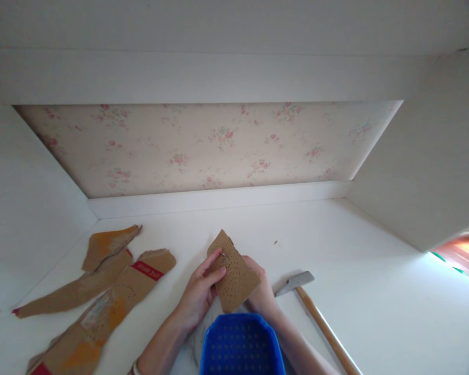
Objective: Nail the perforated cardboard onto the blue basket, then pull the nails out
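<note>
Both my hands hold a small torn piece of brown cardboard (233, 276) dotted with several punched holes, just above the white tabletop (355, 250). My left hand (197, 292) pinches its left edge, thumb and forefinger near a small metal nail (222, 254) stuck in the upper part. My right hand (262, 292) grips the cardboard from behind on the right, its fingers mostly hidden by the piece. A blue perforated plastic basket (241, 345) sits directly below my hands.
A hammer with a metal head (295, 283) and a wooden handle (327, 333) lies to the right of my hands. Larger torn cardboard strips (113, 291) lie on the left. A floral-papered back wall (203, 148) and white side panels enclose the surface.
</note>
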The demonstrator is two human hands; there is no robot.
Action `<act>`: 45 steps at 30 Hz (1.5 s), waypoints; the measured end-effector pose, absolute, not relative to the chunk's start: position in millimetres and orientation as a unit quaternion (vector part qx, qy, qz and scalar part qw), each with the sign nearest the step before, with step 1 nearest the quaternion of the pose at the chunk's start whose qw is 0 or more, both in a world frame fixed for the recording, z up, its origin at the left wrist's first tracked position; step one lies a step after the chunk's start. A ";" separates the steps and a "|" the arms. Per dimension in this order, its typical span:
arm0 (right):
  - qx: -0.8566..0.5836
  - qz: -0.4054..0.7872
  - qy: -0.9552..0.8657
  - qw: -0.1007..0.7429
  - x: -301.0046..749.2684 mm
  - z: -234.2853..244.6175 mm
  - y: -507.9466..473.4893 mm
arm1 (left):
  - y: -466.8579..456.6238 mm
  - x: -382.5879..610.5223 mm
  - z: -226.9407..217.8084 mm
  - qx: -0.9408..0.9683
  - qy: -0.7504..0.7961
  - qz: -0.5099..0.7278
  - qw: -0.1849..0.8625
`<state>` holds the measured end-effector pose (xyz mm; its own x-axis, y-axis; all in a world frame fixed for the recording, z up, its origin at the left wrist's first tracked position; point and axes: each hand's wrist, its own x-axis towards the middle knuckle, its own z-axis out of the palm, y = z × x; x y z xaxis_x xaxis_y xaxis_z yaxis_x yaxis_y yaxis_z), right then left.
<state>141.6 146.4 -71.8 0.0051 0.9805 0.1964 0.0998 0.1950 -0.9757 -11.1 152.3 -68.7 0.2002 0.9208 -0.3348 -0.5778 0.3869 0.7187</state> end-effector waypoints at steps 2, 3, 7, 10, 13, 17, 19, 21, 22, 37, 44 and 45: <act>-0.472 0.424 -0.570 0.522 141.0 -72.0 146.5 | 152.5 -11.1 -68.6 0.221 0.390 0.501 0.740; -0.469 0.429 -0.571 0.519 140.7 -71.8 146.6 | 152.9 -11.4 -68.6 0.217 0.399 0.500 0.737; -0.470 0.447 -0.566 0.509 139.5 -69.5 147.2 | 155.3 -14.5 -68.7 0.199 0.415 0.517 0.722; -0.484 0.446 -0.560 0.503 138.2 -68.6 147.8 | 157.2 -17.5 -68.7 0.183 0.405 0.534 0.719; -0.497 0.447 -0.557 0.493 136.7 -70.0 148.4 | 158.2 -19.3 -69.2 0.175 0.390 0.535 0.729; -0.507 0.443 -0.555 0.488 136.7 -73.5 149.6 | 158.1 -19.1 -70.0 0.179 0.380 0.537 0.732; -0.507 0.442 -0.554 0.490 137.6 -74.8 150.0 | 157.6 -18.2 -69.3 0.185 0.385 0.535 0.729; -0.504 0.442 -0.553 0.494 138.5 -76.0 150.2 | 156.8 -17.0 -68.0 0.191 0.392 0.530 0.727; -0.502 0.443 -0.552 0.496 139.0 -76.7 150.2 | 156.3 -16.5 -67.2 0.192 0.395 0.529 0.726; -0.485 0.457 -0.522 0.532 142.4 -76.8 150.5 | 151.6 -14.0 -66.2 0.210 0.372 0.537 0.727; -0.494 0.514 -0.410 0.569 134.2 -95.4 156.7 | 157.1 -18.7 -66.6 0.226 0.382 0.643 0.625; -0.489 0.523 -0.399 0.573 134.0 -95.7 156.5 | 157.3 -18.6 -66.4 0.225 0.380 0.648 0.620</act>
